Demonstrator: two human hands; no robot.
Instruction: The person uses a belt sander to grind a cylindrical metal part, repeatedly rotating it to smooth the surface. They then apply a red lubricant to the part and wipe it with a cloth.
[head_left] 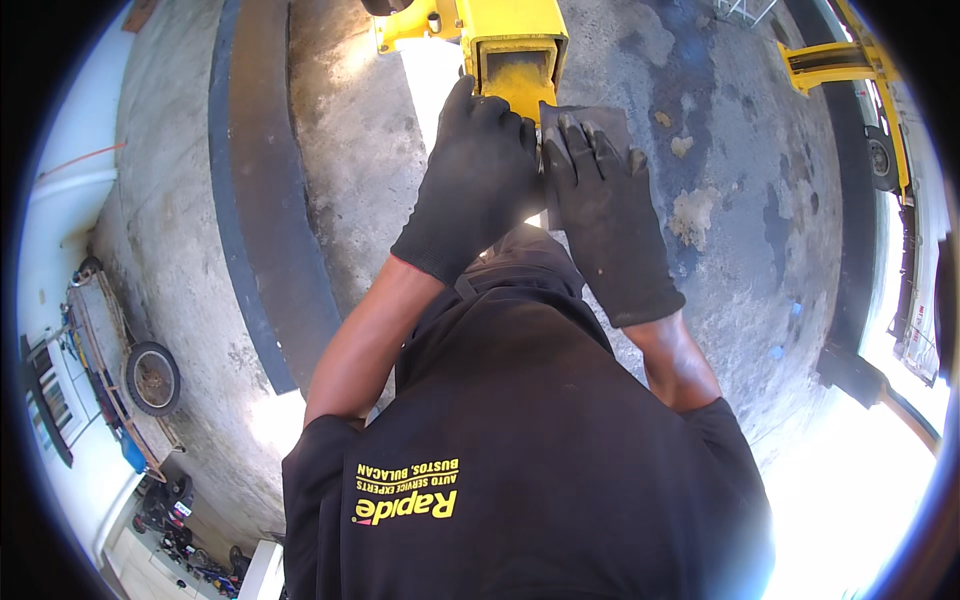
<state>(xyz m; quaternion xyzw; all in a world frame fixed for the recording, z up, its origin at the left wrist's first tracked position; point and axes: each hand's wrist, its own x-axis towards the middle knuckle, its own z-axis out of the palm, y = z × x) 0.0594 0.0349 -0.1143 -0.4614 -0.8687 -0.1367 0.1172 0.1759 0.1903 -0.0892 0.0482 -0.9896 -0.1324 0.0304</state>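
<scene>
Yellow hollow beam (515, 15) ahead of both hands, open end toward wearer, long axis running away. Left hand (482, 165) nearer — fingers curled at beam's open end; grip hidden, cannot tell if clamped. Right hand (603, 210) — fingers extended, close together, laid over dark flat pad (608, 120) right of beam.

This looks like a vehicle workshop, its bare concrete floor (745, 230) marked with dark, oily-looking stains (680, 90) between one and two o'clock. Heavy-duty yellow metalwork points the same way: a hollow box beam (515, 20) at twelve and a frame (825, 65) at two, with a tyred wheel (880, 158) just below it. A spoked wheel (153, 378) stands between eight and nine, and motorbike-like machines (165, 515) crowd toward eight.
</scene>
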